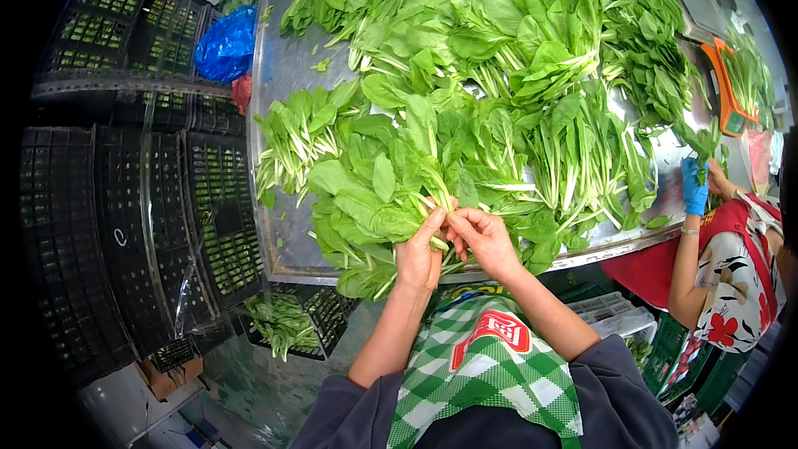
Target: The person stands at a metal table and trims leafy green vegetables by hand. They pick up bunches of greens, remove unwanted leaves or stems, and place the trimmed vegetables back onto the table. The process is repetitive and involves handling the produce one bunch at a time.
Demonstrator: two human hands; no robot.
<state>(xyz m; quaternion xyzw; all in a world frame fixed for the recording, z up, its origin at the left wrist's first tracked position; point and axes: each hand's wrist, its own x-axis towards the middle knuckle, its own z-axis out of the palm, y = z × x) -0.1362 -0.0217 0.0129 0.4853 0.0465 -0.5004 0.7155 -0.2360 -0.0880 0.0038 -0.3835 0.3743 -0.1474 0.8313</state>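
Near the front edge of a metal table [291, 254], my left hand [419, 256] is closed around the pale stems of a bunch of leafy greens [378, 214]. Its leaves spread out to the left and away from me. My right hand [489, 243] meets it at the stem ends, thumb and fingers pinched on a green stalk [440, 191]. The fingertips of both hands almost touch. Heaps of the same loose greens [532, 25] cover much of the tabletop, and a smaller pile [303, 137] lies at its left side.
Stacked black crates [141, 224] stand left of the table, with a blue plastic bag [226, 43] beside them. Below the table edge, a black crate [328, 316] holds greens. At right, a co-worker's blue-gloved hand [694, 185] holds greens near an orange scale [727, 91].
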